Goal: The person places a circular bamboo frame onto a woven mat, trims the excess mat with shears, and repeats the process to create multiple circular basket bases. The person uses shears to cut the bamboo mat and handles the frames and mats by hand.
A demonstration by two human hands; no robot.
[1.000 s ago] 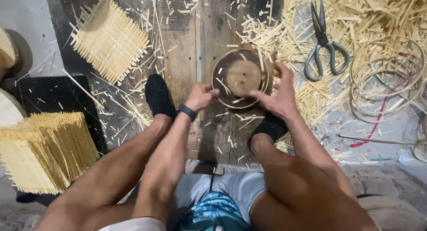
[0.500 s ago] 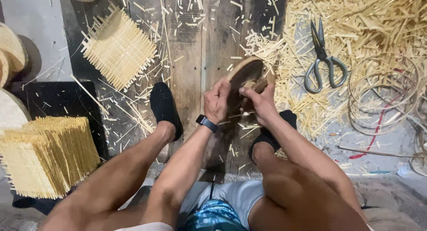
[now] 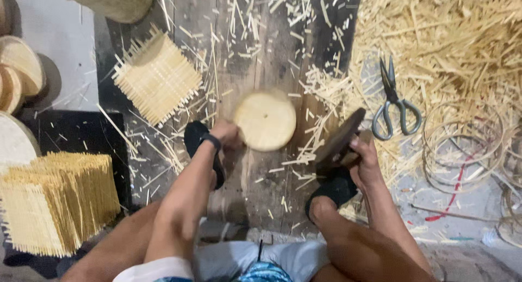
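— Where are the two hands?

— The left hand [image 3: 225,134] sits at the left edge of a pale round wooden disc [image 3: 265,120] that lies flat on the dark plank floor [image 3: 255,54]. Its fingers are curled against the rim; whether they truly pinch it I cannot tell. A dark band wraps the wrist.

— And the other?

— The right hand [image 3: 363,161] is closed around a dark round disc [image 3: 340,138], held on edge and tilted, its face slanting up toward the upper right.

— How do the two discs lie to each other?

— Apart, the pale one to the left of the dark one, with a strip of plank and splinters between. The left hand is the nearer to the pale disc; the right is well off it.

— What else is about?

— Scissors [image 3: 394,100] lie just beyond the right hand, blades pointing away, beside a heap of bamboo slivers [image 3: 451,43]. A woven square mat [image 3: 156,78] lies far left, and a stack of them [image 3: 57,200] nearer the left knee.
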